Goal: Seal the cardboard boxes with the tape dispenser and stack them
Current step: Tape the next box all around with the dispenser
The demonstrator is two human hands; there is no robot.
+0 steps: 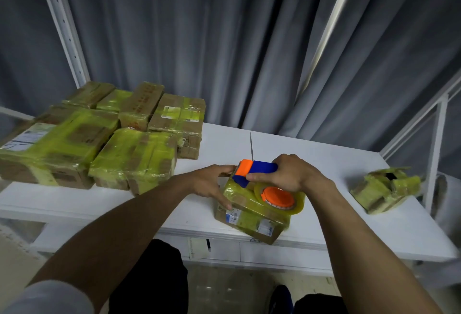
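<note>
Gripping a tape dispenser, the person's right hand has its fingers curled around the blue handle. The dispenser lies on top of a small cardboard box. Its long axis runs from the roll of clear tape with an orange hub, nearer the person and to the right, up to the orange head, which points left and away. The head sits over the box's far left corner.

The box is closed, so what is inside cannot be seen. It is brown, wrapped in yellowish-green tape, with printed labels on its near faces. It sits turned at an angle, close to the front edge of a white table. The left hand rests against the box's left side, not closed around it. Its fingers are stretched out, with the thumb near the far corner and a fingertip on the near one.

At the table's far left, well apart from this box, is a cluster of taped boxes, all closed, some lying on others. Near the right end lies a crushed box, partly torn open.

Grey curtains hang behind the table, between white metal posts.
</note>
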